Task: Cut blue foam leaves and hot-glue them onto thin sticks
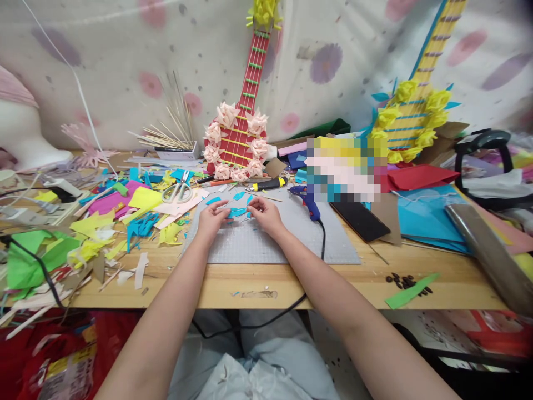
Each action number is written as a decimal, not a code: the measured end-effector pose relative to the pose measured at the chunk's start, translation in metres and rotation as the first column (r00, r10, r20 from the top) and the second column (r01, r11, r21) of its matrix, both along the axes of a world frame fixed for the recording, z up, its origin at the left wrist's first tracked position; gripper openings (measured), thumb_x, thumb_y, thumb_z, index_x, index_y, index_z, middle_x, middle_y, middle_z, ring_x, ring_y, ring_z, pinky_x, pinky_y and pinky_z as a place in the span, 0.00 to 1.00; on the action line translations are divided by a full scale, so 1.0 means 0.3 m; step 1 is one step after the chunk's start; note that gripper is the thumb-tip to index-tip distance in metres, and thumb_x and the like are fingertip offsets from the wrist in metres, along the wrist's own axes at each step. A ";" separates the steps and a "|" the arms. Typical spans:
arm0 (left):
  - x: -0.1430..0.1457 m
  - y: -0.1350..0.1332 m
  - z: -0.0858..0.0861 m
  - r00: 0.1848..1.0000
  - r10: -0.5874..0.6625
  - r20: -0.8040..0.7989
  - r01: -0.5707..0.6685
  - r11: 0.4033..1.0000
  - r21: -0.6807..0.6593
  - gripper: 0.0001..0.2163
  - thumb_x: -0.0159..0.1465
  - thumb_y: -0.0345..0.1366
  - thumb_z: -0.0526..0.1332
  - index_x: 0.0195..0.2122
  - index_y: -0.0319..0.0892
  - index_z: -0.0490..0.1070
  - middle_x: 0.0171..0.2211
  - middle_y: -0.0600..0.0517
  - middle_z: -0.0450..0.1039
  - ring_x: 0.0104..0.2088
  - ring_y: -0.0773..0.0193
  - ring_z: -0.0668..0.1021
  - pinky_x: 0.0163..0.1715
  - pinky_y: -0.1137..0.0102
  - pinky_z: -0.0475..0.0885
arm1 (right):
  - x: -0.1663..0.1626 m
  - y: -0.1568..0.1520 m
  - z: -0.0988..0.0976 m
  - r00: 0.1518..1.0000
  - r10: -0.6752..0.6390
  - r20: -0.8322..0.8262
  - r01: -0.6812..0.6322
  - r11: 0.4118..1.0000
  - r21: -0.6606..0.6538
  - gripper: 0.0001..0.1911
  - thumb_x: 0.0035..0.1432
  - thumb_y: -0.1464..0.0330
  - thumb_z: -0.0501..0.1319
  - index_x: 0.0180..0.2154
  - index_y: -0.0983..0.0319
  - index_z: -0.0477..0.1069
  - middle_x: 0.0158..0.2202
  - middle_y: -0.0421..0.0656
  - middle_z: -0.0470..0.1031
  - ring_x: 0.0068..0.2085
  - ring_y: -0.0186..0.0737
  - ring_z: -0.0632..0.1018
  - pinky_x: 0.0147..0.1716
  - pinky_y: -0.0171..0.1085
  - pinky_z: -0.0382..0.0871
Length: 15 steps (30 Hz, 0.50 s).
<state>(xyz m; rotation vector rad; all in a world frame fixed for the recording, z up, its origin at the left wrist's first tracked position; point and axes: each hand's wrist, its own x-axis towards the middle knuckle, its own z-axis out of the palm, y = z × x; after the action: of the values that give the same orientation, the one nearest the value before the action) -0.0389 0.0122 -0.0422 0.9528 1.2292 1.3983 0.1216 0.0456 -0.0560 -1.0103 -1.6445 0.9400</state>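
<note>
My left hand (pixel 213 220) and my right hand (pixel 267 215) are close together over the grey cutting mat (pixel 283 250). A small blue paper leaf (pixel 239 211) stretches between their fingertips, the fingers of both hands closed on its ends. More blue paper leaves (pixel 214 200) lie on the mat just beyond the hands. A blue glue gun (pixel 307 201) rests to the right of my right hand, its black cord running off the table's front edge. A yellow-and-black utility knife (pixel 268 184) lies behind the hands. Scissors (pixel 178 192) with pale handles lie to the left.
A red paper guitar (pixel 237 139) with pink roses leans at the back; a yellow one (pixel 412 119) stands right. Paper scraps (pixel 97 225) crowd the left side. A dark phone (pixel 361 218), blue sheets (pixel 431 216), a green strip (pixel 412 291) and dark beans (pixel 397 280) lie right.
</note>
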 end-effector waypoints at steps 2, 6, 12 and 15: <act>0.000 0.001 -0.001 1.000 0.007 0.000 -0.007 1.000 0.000 0.21 0.43 0.34 0.65 0.40 0.35 0.70 0.23 0.53 0.73 0.25 0.66 0.76 0.28 0.68 0.75 | 0.004 -0.004 0.003 0.996 -0.012 0.086 0.007 0.998 0.057 0.06 0.50 0.65 0.56 0.28 0.61 0.66 0.25 0.37 0.70 0.27 0.31 0.70 0.30 0.32 0.64; -0.001 0.002 -0.006 1.000 0.003 -0.018 -0.003 1.000 -0.005 0.21 0.44 0.34 0.65 0.40 0.36 0.69 0.23 0.53 0.73 0.24 0.66 0.75 0.28 0.67 0.75 | 0.010 -0.008 0.006 0.962 -0.064 0.264 0.029 0.991 0.131 0.09 0.51 0.63 0.56 0.28 0.61 0.69 0.24 0.38 0.69 0.27 0.31 0.67 0.30 0.31 0.61; -0.005 0.002 -0.005 0.999 -0.009 -0.031 0.009 1.000 0.004 0.20 0.46 0.35 0.65 0.41 0.35 0.70 0.23 0.52 0.72 0.24 0.66 0.76 0.29 0.65 0.75 | 0.009 -0.006 0.001 0.936 -0.097 0.339 0.045 0.986 0.158 0.11 0.53 0.62 0.55 0.28 0.62 0.70 0.24 0.39 0.68 0.26 0.32 0.66 0.28 0.31 0.57; -0.004 0.002 -0.002 0.999 -0.010 -0.032 0.010 1.000 -0.014 0.18 0.46 0.34 0.64 0.40 0.35 0.70 0.24 0.52 0.73 0.24 0.65 0.76 0.28 0.66 0.75 | 0.006 -0.007 -0.001 0.940 -0.103 0.326 0.054 0.986 0.155 0.11 0.53 0.62 0.55 0.29 0.62 0.70 0.25 0.38 0.68 0.26 0.31 0.66 0.27 0.30 0.57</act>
<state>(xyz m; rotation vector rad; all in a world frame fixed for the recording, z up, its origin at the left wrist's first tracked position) -0.0403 0.0129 -0.0428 0.9740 1.2545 1.3698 0.1235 0.0435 -0.0564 -1.1731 -1.9042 0.6091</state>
